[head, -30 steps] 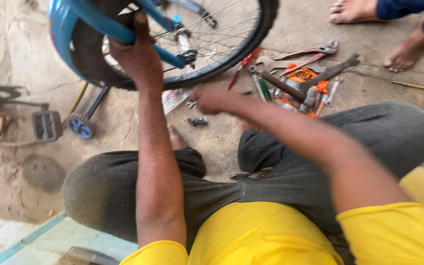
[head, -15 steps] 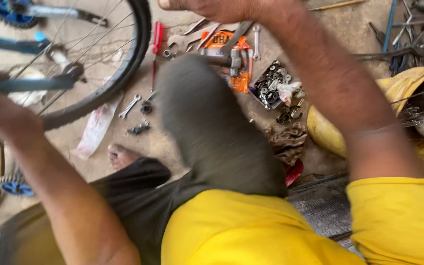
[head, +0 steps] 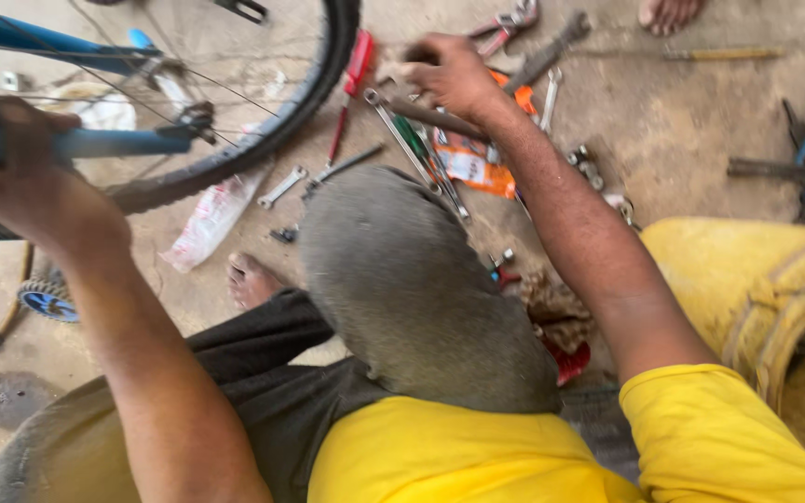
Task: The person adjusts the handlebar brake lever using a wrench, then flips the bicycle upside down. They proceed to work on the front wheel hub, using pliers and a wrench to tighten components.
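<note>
Setting: dirt floor (head: 701,140) of a bike repair spot; I see it from the head camera, looking down over my raised knee (head: 402,279).
Left hand (head: 30,186): grip clamped around the blue frame tube (head: 114,142), holding the bike steady beside the rear wheel (head: 319,84).
Right hand (head: 449,74): stretched out over the tool pile, fingers curled down on a dark metal bar (head: 430,116); blur keeps me from telling whether the grip has closed on it or only rests there.
Tools: the bar lies among long spanners (head: 416,154) on an orange packet (head: 472,168); a red-handled screwdriver (head: 351,88) sits just left of the hand, close to the tyre; red pliers (head: 505,23) and a hammer (head: 547,56) lie beyond it, and a small spanner (head: 281,186) is nearer the wheel.
Also in frame: a clear plastic bag (head: 207,219) under the tyre, my bare foot (head: 249,278), a yellow sack (head: 757,279) at right, another person's foot (head: 668,14) at the top edge.
Doing it well, as I judge it: keep the left grip firm so the frame does not swing, take the bar by its middle and lift it straight up so the neighbouring spanners are not dragged along, and watch the pile rather than the wheel.
</note>
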